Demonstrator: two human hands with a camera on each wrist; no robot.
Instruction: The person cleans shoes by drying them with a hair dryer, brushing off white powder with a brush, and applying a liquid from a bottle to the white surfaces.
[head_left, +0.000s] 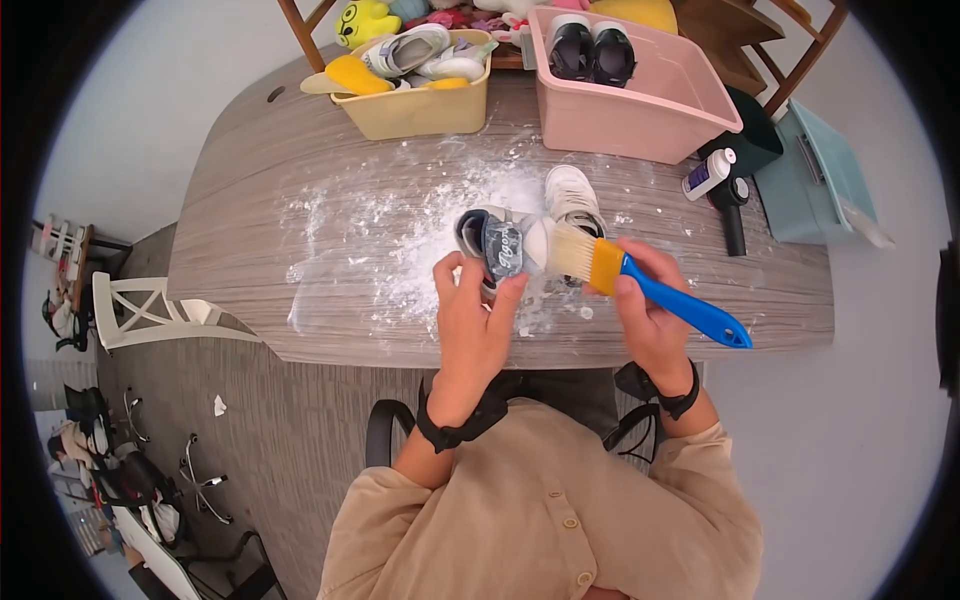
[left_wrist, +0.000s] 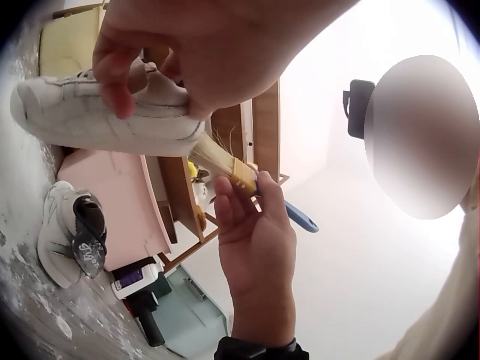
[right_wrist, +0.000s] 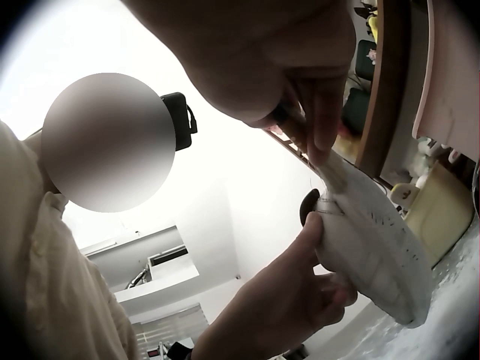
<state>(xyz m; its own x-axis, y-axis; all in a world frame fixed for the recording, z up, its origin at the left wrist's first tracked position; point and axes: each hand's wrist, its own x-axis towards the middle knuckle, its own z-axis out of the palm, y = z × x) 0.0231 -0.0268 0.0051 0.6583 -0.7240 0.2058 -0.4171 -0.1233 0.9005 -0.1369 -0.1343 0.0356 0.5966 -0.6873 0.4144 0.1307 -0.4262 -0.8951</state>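
The left hand (head_left: 475, 325) reaches up over the table's front edge with bent fingers, gripping a white shoe (head_left: 503, 248) by its upper. The shoe is held up off the tabletop (head_left: 350, 250), as the left wrist view shows. The right hand (head_left: 650, 310), thumb and fingers closed round a brush (head_left: 606, 266) near its yellow collar, brings the pale bristles against the shoe, while the blue handle slants away. Black bands (head_left: 450, 432) circle both wrists.

Pale script runs along the held shoe's dark strap (it looks like "Rigor", though I cannot be sure). A white bottle (head_left: 708, 172) carries a purple label, its print too small to read.

A second shoe (head_left: 573, 200) rests beyond the brush. White powder (head_left: 420, 245) spreads over the wood-grain top, which stretches left to a rounded edge; a yellow bin (head_left: 420, 118) and a pink bin (head_left: 620, 125) stand along the far side.
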